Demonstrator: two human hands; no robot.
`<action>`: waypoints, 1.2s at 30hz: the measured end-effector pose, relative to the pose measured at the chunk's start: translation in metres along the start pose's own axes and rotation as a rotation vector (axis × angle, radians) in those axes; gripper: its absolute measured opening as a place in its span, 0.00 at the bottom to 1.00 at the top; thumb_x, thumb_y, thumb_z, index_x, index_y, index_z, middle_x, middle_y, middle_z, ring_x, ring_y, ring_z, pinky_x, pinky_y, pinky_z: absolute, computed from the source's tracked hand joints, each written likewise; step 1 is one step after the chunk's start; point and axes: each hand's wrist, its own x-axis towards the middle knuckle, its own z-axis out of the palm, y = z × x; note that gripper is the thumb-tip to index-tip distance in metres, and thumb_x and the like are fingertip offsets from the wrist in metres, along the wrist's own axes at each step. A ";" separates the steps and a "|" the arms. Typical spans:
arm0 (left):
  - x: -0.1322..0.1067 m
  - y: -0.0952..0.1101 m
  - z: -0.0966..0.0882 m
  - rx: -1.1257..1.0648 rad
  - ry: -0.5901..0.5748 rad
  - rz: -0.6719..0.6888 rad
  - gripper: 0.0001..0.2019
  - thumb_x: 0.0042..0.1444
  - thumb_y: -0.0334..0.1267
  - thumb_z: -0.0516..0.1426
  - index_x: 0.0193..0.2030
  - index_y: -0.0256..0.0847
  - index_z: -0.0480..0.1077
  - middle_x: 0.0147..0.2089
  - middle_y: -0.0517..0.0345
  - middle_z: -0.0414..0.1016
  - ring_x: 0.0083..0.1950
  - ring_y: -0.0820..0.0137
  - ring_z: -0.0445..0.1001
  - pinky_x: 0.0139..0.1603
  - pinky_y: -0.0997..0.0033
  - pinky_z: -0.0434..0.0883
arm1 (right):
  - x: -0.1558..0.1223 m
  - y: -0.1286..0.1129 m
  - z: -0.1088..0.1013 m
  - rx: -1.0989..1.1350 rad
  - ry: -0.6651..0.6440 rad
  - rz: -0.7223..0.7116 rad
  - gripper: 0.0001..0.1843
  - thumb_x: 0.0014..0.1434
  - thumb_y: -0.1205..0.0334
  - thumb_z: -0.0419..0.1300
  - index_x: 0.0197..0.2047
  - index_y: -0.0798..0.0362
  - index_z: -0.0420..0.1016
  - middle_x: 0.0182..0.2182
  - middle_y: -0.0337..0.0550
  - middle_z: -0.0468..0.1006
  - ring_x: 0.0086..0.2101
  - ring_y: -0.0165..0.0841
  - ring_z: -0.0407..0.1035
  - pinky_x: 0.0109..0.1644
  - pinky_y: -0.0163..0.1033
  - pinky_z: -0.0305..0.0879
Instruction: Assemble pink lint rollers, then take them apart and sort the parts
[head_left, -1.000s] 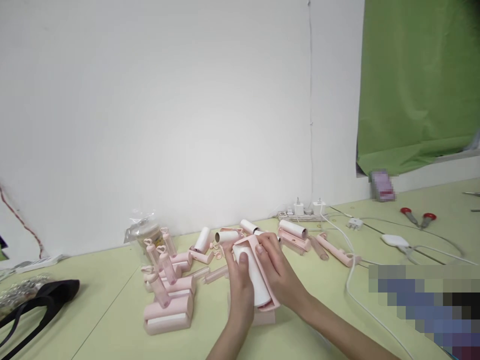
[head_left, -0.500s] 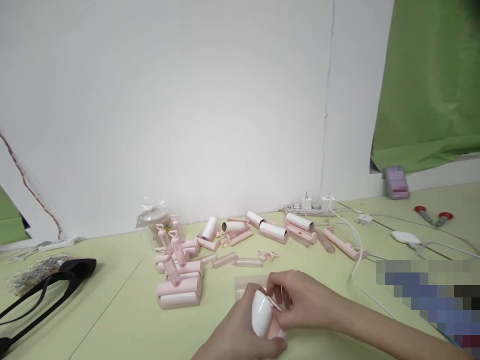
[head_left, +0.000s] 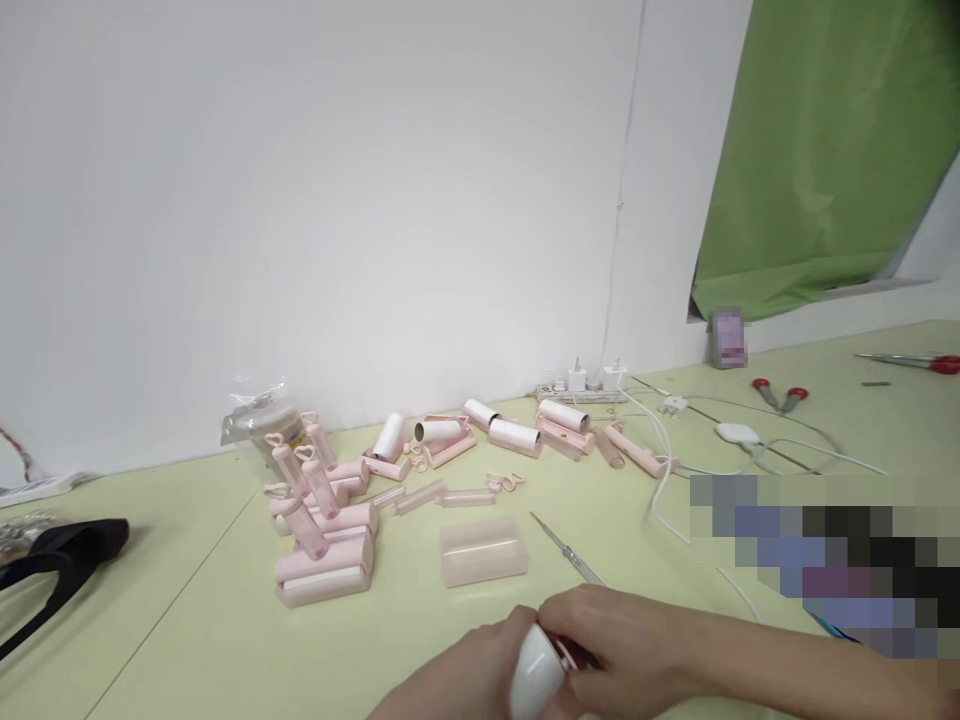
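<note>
Surface (head_left: 202, 590) is pale yellow-green. Directly on it: pink rollers (head_left: 326, 572), left; translucent pink cover (head_left: 484, 552), centre; slim pointed tool (head_left: 568, 551), right of cover; white power strip (head_left: 581, 396), far edge; black strap (head_left: 94, 542), far left.

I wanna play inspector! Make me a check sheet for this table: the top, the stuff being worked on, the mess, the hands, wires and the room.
Surface: pale yellow-green table, a seam line crossing its left part.
Work things: held white-and-pink piece; clear pinkish cover lying mid-table; white rolls and pink cases farther off.
Clutter: black strapped thing at left; slim pointed tool; red-handled scissors at far right.
Hands: left hand wraps the piece; right hand has fingers at its edge, grip partly hidden.
Cables: white cable winding at right; power strip by the wall.
Surroundings: white wall; green sheet at upper right.
</note>
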 end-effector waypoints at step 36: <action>0.039 -0.020 -0.073 0.312 0.415 0.309 0.43 0.41 0.36 0.60 0.60 0.45 0.37 0.62 0.48 0.46 0.62 0.59 0.47 0.60 0.58 0.48 | 0.080 0.026 -0.041 0.669 0.547 -0.057 0.21 0.54 0.51 0.53 0.50 0.49 0.63 0.44 0.44 0.68 0.44 0.38 0.62 0.42 0.40 0.63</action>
